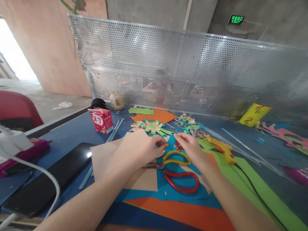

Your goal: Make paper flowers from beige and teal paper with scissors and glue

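Observation:
Both hands are held close together over a pile of coloured paper, fingertips a short gap apart. The fingers of my left hand (145, 146) are curled into a pinch; whatever is between them is too small to make out. My right hand (190, 146) also pinches, thumb against forefinger, and its contents are unclear. Below them lies a pair of scissors (184, 189) with one red and one yellow handle, its blades partly hidden by my left forearm. Beige paper (143, 179) and blue paper (168, 192) lie underneath. Just beyond my hands is a green, beige and blue paper flower (152, 126).
A yellow glue gun (222, 149) with a black cord lies right, near clear glue sticks (240, 146). A black phone (48, 179), a red drink carton (101, 120) and a white cable (51, 179) are left. A perforated metal screen (168, 51) bounds the back.

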`<act>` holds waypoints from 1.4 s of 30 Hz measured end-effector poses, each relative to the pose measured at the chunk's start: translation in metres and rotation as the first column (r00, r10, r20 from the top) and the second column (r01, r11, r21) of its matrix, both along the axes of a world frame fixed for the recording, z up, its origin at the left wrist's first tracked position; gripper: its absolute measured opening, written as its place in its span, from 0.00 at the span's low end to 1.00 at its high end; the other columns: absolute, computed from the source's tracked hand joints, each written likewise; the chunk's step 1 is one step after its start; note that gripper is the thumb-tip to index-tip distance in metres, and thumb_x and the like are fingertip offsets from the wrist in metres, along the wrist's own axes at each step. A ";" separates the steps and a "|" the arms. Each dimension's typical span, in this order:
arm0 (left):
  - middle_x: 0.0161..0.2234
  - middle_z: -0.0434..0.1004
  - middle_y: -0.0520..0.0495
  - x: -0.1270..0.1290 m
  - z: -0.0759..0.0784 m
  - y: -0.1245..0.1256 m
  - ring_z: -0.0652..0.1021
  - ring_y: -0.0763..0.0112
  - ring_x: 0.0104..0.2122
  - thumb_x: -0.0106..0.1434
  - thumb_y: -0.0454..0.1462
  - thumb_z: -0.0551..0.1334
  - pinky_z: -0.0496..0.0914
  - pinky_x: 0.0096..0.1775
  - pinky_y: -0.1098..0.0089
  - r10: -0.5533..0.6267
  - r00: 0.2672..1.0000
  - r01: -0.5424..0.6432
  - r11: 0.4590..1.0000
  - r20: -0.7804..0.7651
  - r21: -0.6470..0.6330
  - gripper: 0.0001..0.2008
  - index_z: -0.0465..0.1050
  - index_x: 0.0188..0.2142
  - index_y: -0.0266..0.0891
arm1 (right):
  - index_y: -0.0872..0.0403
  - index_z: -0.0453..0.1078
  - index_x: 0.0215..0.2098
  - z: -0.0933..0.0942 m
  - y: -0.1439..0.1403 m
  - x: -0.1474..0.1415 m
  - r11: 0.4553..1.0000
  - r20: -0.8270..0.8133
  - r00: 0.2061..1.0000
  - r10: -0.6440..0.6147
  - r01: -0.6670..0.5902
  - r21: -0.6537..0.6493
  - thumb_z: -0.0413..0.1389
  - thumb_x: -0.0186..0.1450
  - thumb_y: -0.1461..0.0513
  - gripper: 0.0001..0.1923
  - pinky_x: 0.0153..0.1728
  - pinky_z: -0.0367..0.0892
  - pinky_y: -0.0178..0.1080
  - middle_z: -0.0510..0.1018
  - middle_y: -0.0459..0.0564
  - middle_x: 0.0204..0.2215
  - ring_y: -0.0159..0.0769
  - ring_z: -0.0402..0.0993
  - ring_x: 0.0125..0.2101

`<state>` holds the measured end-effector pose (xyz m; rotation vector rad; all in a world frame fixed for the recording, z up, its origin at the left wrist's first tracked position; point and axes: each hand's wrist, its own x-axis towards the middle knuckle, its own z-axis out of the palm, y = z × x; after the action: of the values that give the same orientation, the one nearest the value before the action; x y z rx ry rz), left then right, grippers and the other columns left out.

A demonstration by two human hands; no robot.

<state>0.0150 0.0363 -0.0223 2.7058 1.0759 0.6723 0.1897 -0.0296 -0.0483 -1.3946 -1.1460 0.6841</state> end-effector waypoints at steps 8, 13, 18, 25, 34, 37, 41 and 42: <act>0.19 0.71 0.46 0.000 0.000 0.000 0.73 0.59 0.31 0.55 0.58 0.51 0.63 0.31 0.68 -0.014 1.000 0.014 1.000 0.015 -0.012 0.23 0.77 0.31 0.48 | 0.54 0.68 0.29 -0.002 0.001 0.000 0.999 -0.027 1.000 0.014 -0.013 0.036 0.58 0.55 0.51 0.15 0.18 0.60 0.32 0.69 0.42 0.15 0.28 0.64 0.17; 0.21 0.72 0.45 0.000 -0.003 0.002 0.74 0.57 0.33 0.54 0.59 0.51 0.63 0.30 0.67 0.018 1.000 -0.017 0.999 0.016 -0.041 0.25 0.76 0.27 0.45 | 0.54 0.68 0.31 -0.001 0.001 -0.001 0.997 -0.023 0.999 0.028 -0.026 0.075 0.60 0.52 0.55 0.13 0.18 0.59 0.33 0.69 0.40 0.17 0.27 0.63 0.16; 0.21 0.73 0.46 0.002 -0.008 0.006 0.74 0.59 0.31 0.57 0.57 0.50 0.63 0.30 0.68 0.035 0.999 -0.034 0.997 0.023 -0.066 0.24 0.76 0.28 0.46 | 0.52 0.66 0.32 0.000 0.000 -0.002 0.992 -0.029 0.997 0.067 -0.064 0.109 0.59 0.54 0.57 0.10 0.18 0.59 0.33 0.67 0.38 0.16 0.26 0.61 0.15; 0.21 0.74 0.46 0.002 -0.005 0.003 0.74 0.61 0.30 0.54 0.58 0.53 0.63 0.30 0.68 0.006 1.000 -0.005 0.999 0.025 -0.047 0.23 0.77 0.33 0.48 | 0.51 0.65 0.33 -0.002 0.001 -0.001 0.988 -0.042 0.994 0.104 -0.099 0.122 0.58 0.54 0.58 0.10 0.16 0.58 0.33 0.67 0.39 0.18 0.26 0.62 0.14; 0.26 0.75 0.49 -0.001 -0.008 0.022 0.73 0.66 0.29 0.58 0.54 0.52 0.64 0.30 0.69 0.007 0.980 0.030 0.983 0.199 -0.180 0.20 0.74 0.31 0.44 | 0.51 0.65 0.35 0.004 -0.005 -0.004 0.991 -0.013 0.996 0.086 -0.084 0.109 0.57 0.57 0.57 0.10 0.17 0.59 0.32 0.69 0.42 0.25 0.26 0.61 0.18; 0.28 0.74 0.50 0.000 -0.012 0.044 0.73 0.69 0.30 0.60 0.49 0.51 0.65 0.33 0.70 -0.044 0.934 0.126 0.969 0.354 -0.213 0.18 0.70 0.27 0.40 | 0.53 0.66 0.36 0.003 -0.003 -0.003 0.995 0.009 0.999 0.035 -0.036 0.097 0.56 0.56 0.55 0.13 0.17 0.60 0.32 0.70 0.45 0.27 0.27 0.64 0.20; 0.27 0.74 0.51 -0.003 -0.016 0.055 0.73 0.70 0.29 0.59 0.49 0.54 0.62 0.30 0.72 -0.110 0.972 0.160 0.956 0.206 -0.246 0.17 0.71 0.26 0.40 | 0.53 0.67 0.37 -0.002 -0.001 -0.005 0.999 0.054 0.998 0.037 -0.038 0.033 0.57 0.55 0.55 0.14 0.16 0.60 0.30 0.73 0.48 0.33 0.32 0.70 0.27; 0.28 0.75 0.52 -0.004 -0.017 0.053 0.73 0.70 0.29 0.58 0.50 0.54 0.61 0.28 0.72 -0.094 0.987 0.121 0.966 0.127 -0.227 0.17 0.72 0.27 0.42 | 0.53 0.68 0.37 -0.002 -0.001 -0.006 0.999 0.068 0.997 0.047 -0.048 0.022 0.57 0.54 0.56 0.14 0.15 0.60 0.30 0.74 0.49 0.34 0.33 0.71 0.28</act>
<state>0.0109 0.0893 -0.0389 2.4715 0.9100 0.6319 0.1833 -0.0307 -0.0507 -1.3830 -1.2404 0.6590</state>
